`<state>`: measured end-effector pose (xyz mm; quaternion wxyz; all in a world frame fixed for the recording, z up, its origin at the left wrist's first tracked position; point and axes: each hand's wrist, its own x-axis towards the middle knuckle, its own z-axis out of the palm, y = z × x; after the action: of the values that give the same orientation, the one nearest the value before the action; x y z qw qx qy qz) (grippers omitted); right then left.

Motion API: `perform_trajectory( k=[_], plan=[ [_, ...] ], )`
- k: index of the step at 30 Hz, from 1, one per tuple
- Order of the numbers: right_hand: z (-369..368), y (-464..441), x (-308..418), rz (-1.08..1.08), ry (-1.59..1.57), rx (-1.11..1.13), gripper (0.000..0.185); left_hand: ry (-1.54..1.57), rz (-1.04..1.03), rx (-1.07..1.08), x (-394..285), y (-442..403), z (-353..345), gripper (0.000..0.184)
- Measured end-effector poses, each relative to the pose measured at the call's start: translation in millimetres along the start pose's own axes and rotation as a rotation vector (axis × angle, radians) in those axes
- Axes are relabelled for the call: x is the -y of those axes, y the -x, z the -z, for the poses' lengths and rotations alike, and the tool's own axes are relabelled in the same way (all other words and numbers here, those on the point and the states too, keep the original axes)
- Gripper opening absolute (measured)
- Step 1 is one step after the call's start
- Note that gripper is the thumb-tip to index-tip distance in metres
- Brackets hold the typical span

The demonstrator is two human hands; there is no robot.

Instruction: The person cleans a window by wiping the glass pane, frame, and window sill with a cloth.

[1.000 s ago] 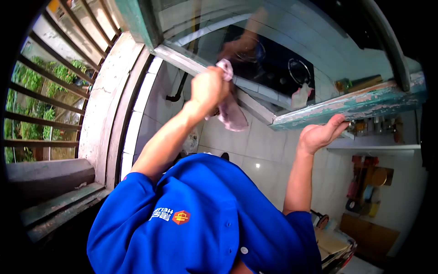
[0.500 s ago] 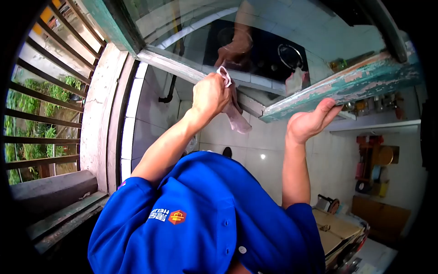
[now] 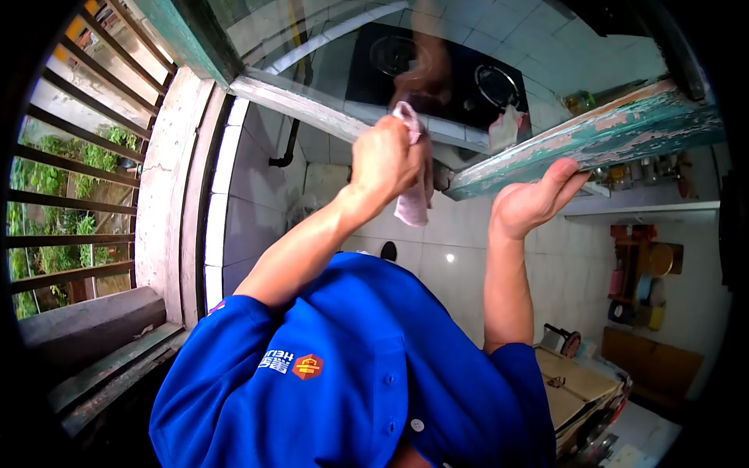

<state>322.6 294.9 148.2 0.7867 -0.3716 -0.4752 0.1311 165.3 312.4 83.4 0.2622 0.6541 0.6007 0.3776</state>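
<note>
My left hand is closed around a pale pink cloth, whose loose end hangs below the fist. It is at the lower part of a window's glass pane, by the whitish bottom rail. I cannot tell whether the cloth presses on the glass. My right hand holds the edge of the window frame, which has peeling teal paint. Its thumb shows, while the other fingers are partly hidden by the frame. A dim image of an arm and a black two-burner stove appears in the glass.
Barred railings with plants behind stand on the left, beside a worn sill. Pale floor tiles lie below. To the right are a shelf with jars, hanging kitchen items and a cardboard box.
My left hand has shifted right with the cloth, which now hangs straighter. The right hand stays at the frame, and the view of the glass has shifted slightly.
</note>
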Motion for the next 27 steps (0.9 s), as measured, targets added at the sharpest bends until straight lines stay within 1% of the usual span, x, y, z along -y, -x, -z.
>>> perform_trajectory(
  k=[1,2,3,5,7,8,9,11,13,14,15,17,20,21,23,25,26,27],
  plan=[
    [-1,0,1,0.002,-0.003,0.009,0.064,-0.005,-0.015,-0.045,-8,3,-8,0.025],
    [-3,-1,2,-0.026,-0.015,-0.009,0.064,0.012,-0.136,-0.051,-15,6,-18,0.025],
    [-5,-3,2,-0.055,-0.026,-0.025,0.064,0.0,-0.259,-0.018,-15,9,-34,0.022],
    [-2,-5,-2,-0.012,0.002,-0.01,0.064,0.016,-0.245,0.107,-31,7,-27,0.019],
    [-1,-5,-2,-0.007,-0.04,0.011,0.064,0.02,-0.26,-0.037,-23,5,-11,0.016],
    [-2,-3,-1,-0.01,-0.035,0.0,0.063,0.006,-0.244,-0.098,-13,-3,-1,0.019],
    [-4,-3,-2,-0.007,-0.029,-0.021,0.063,0.153,-0.14,-0.052,-6,-7,9,0.017],
    [-3,-1,-3,0.008,-0.025,-0.041,0.063,0.181,-0.07,-0.004,-16,-7,16,0.019],
    [-2,-4,-4,0.0,-0.025,-0.032,0.063,0.051,-0.205,-0.146,-21,-3,-16,0.018],
    [-2,-5,-3,-0.01,-0.009,-0.024,0.064,0.103,-0.322,-0.109,-33,3,-19,0.018],
    [-2,-5,-2,-0.022,0.007,-0.014,0.066,0.086,-0.371,-0.068,-42,6,-22,0.017],
    [-2,-4,-2,-0.004,0.001,-0.001,0.066,0.122,-0.4,0.0,-50,4,-16,0.018],
    [-3,-3,-4,0.018,0.009,-0.032,0.067,0.146,-0.4,-0.137,-46,-5,4,0.025],
    [-2,-1,-4,0.022,0.024,-0.043,0.067,0.177,-0.407,-0.143,-50,-7,6,0.025],
    [-2,-1,0,0.014,0.041,-0.042,0.067,0.125,-0.496,-0.149,-50,-5,-9,0.023],
    [0,-4,-2,-0.003,0.032,0.002,0.066,-0.026,-0.533,0.029,-55,3,-16,0.02],
    [1,-3,-1,0.003,0.031,0.007,0.066,0.066,-0.544,-0.021,-55,3,-13,0.019],
    [0,-2,-1,-0.006,0.011,0.0,0.065,0.065,-0.555,-0.028,-54,-1,-9,0.019]
  ],
)
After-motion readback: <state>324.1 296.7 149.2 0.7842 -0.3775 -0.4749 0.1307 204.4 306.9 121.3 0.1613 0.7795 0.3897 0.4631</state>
